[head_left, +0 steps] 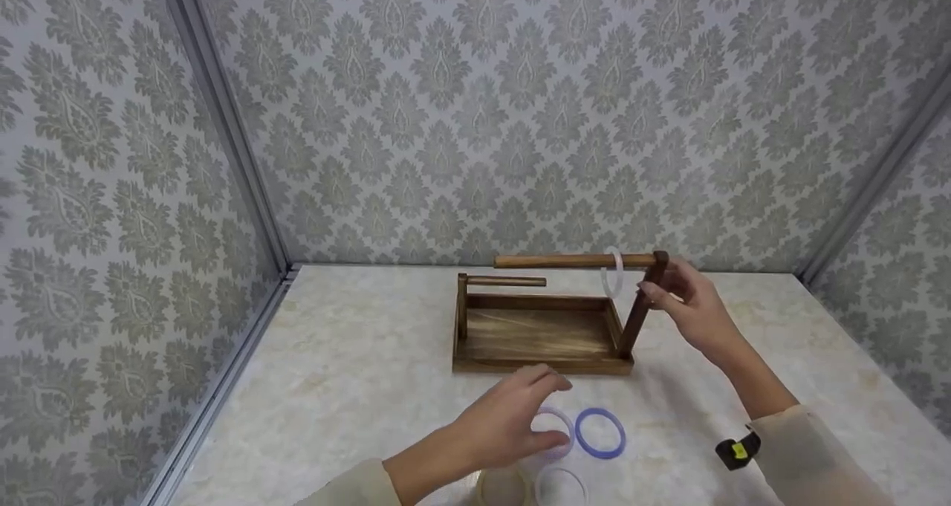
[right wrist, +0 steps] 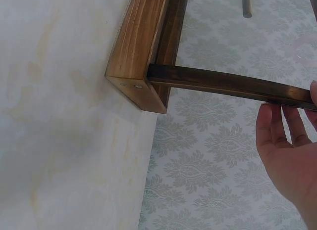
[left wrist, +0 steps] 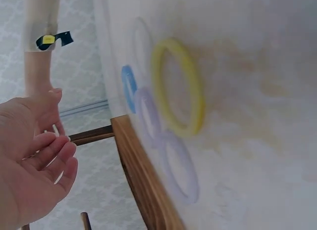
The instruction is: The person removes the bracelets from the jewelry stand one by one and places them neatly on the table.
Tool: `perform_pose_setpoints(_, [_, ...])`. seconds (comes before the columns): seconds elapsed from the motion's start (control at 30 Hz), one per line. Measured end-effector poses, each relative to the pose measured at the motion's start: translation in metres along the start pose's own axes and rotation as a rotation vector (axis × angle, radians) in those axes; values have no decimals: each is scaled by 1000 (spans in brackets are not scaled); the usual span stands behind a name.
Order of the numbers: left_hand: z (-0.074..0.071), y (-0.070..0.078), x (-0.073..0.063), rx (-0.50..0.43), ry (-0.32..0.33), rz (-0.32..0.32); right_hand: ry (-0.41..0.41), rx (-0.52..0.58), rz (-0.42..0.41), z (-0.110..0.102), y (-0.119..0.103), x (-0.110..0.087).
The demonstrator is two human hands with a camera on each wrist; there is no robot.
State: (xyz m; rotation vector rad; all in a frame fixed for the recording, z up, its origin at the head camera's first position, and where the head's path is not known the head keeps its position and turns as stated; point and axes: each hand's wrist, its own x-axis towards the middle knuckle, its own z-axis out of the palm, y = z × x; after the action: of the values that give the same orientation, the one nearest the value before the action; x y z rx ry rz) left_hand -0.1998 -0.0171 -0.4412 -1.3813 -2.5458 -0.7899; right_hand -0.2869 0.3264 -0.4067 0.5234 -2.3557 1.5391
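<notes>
My right hand (head_left: 695,309) grips the tall upright post (head_left: 643,305) of a dark wooden rack, thumb on the near side and fingers behind. From that post a long rod (head_left: 550,261) reaches left, with a whitish ring (head_left: 619,272) hanging on it near the post. My left hand (head_left: 513,420) hovers in front of the rack with loosely bent fingers and nothing between them. Beneath it lies a pale purple ring (head_left: 570,428), partly hidden, beside a blue ring (head_left: 622,438). In the left wrist view a yellow ring (left wrist: 199,101) and another pale purple ring (left wrist: 190,190) show.
The rack has a shallow tray base (head_left: 539,366) and a shorter rod (head_left: 509,281) on its left post. A clear whitish ring (head_left: 585,484) lies near the bottom edge of the head view. Patterned walls (head_left: 475,119) bound the marbled table (head_left: 342,357).
</notes>
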Motion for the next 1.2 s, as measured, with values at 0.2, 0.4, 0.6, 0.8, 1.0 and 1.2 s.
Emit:
perform_pose_setpoints(0.2, [-19,8,27,-15,73,9,-6,9,5,0,1,-1])
perform_pose_setpoints(0.4, [-46,19,61,-38,198,99,-17,20,5,-1,0,1])
perform_pose_setpoints(0.6, [-70,27,90,-55,267,120,-15,25,0,-1,0,1])
perform_pose_setpoints(0.8, [-76,29,109,-29,269,100,-16,12,2,-2,2,-1])
perform_pose_setpoints(1.0, [-77,24,126,11,281,81,-19,9,-6,-2,3,0])
perform_pose_setpoints(1.2, [-77,16,142,89,223,9,-14,-2,-4,-1,1,0])
